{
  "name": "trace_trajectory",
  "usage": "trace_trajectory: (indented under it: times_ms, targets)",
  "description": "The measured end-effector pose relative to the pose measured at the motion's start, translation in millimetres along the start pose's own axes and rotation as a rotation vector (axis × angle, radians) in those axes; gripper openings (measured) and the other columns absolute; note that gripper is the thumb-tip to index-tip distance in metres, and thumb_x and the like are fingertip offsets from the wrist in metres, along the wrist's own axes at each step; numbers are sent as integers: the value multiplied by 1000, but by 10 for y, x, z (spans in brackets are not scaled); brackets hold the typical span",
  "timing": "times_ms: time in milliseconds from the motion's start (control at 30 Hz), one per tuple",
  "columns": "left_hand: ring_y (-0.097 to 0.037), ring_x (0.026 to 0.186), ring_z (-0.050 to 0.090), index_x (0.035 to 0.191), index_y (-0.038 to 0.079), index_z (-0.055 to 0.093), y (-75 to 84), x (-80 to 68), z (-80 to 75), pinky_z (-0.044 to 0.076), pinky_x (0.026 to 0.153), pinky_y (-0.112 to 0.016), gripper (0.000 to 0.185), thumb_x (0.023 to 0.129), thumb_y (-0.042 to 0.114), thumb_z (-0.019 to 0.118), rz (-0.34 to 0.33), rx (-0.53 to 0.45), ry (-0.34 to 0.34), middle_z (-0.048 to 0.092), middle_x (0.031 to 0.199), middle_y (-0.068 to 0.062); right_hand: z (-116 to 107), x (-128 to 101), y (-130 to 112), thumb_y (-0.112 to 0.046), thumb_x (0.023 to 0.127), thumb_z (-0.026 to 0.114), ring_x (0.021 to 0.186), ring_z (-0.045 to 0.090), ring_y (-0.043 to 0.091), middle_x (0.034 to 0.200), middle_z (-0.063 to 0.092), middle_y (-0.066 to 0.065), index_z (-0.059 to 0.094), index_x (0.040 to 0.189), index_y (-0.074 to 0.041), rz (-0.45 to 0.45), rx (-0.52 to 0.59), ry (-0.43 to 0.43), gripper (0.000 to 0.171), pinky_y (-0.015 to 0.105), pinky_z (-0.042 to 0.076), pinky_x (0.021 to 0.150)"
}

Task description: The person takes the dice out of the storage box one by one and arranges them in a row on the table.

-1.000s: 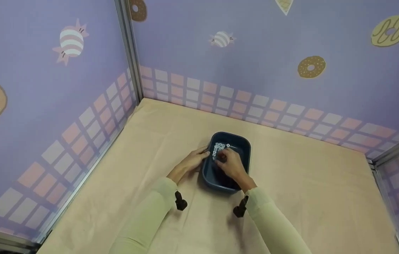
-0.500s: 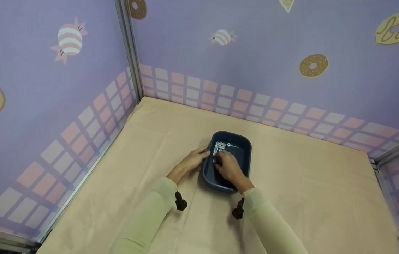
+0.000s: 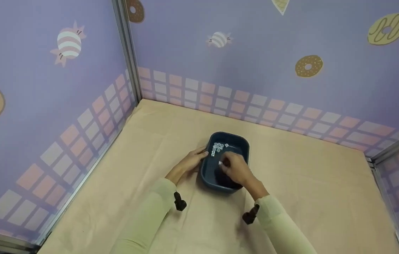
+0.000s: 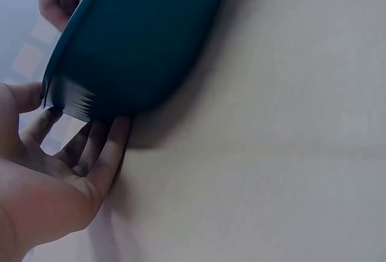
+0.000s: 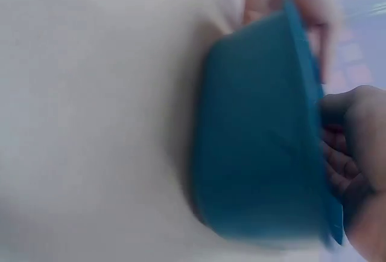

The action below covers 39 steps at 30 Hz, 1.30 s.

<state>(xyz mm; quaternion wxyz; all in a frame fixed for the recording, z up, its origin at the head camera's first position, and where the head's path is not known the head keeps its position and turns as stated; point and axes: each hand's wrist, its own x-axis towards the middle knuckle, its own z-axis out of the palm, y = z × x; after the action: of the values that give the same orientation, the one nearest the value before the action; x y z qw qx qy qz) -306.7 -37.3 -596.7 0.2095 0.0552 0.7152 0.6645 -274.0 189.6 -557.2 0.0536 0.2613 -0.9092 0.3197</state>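
A dark blue tub (image 3: 243,148) stands on the beige table cover, with a heap of small silvery pieces (image 3: 218,148) in its far left corner. My left hand (image 3: 199,156) grips the tub's left rim: in the left wrist view the thumb lies over the tub (image 4: 139,38) edge and the fingers (image 4: 99,150) press its outer wall. My right hand (image 3: 222,165) is inside the tub, fingers curled, pinching one small silvery piece (image 3: 220,163). The right wrist view is blurred and shows the tub (image 5: 253,147) from outside with my right hand (image 5: 353,153) over its rim.
Purple walls (image 3: 256,53) with doughnut and candy prints close in the back, left and right of the table. A metal post (image 3: 125,53) stands in the back left corner. Beige table cover (image 3: 309,183) spreads around the tub.
My right hand has drawn back from the heap toward the tub's near end, now with a small silvery piece at its fingertips. Its forearm swung right. The left hand stayed on the rim.
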Motion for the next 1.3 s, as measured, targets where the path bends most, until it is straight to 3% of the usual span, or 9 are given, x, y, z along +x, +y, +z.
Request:
trace_trajectory:
  times_ms: [267, 433, 633, 900, 1133, 1300]
  targets:
    - [-35, 139, 56, 167, 19, 38, 14, 27, 15, 51, 108, -50, 55, 114, 31, 49, -14, 28, 19, 42, 166, -15, -535, -534, 325, 3, 89, 82, 80, 67, 19, 90, 70, 2, 72, 97, -5, -15, 30, 221, 15, 39, 59, 69]
    - [-36, 140, 55, 166, 18, 38, 10, 20, 4, 48, 112, -50, 55, 113, 29, 50, 0, 15, 17, 44, 164, -16, -607, -945, 614, 1, 90, 83, 80, 67, 18, 90, 70, 1, 72, 96, -6, 75, 11, 213, 14, 43, 60, 70]
    - [-35, 142, 53, 166, 16, 38, 15, 31, 12, 45, 115, -48, 54, 114, 27, 48, 10, 3, 13, 43, 165, -16, -471, -1282, 787, 4, 88, 83, 84, 67, 17, 91, 70, 0, 73, 96, -7, 228, 25, 172, 17, 38, 60, 74]
    - [-30, 131, 64, 167, 26, 36, 9, 4, 9, 57, 100, -45, 57, 113, 35, 51, -69, -57, -8, 53, 158, -13, -290, -1383, 849, 3, 88, 84, 83, 66, 14, 91, 69, -3, 74, 95, -9, 251, 51, 149, 17, 29, 58, 74]
    - [-35, 142, 54, 167, 23, 36, 12, 6, 14, 52, 108, -48, 55, 114, 33, 48, -43, -8, -10, 45, 164, -13, -247, -1363, 855, 5, 86, 85, 78, 63, 14, 90, 67, -1, 75, 93, -8, 236, 63, 145, 18, 27, 55, 69]
    - [-35, 143, 53, 167, 22, 36, 14, 11, 31, 51, 108, -48, 55, 115, 32, 48, -24, -1, -6, 43, 166, -13, -250, -1375, 849, 3, 87, 85, 81, 62, 17, 93, 66, 1, 75, 95, -9, 275, 75, 121, 17, 26, 52, 71]
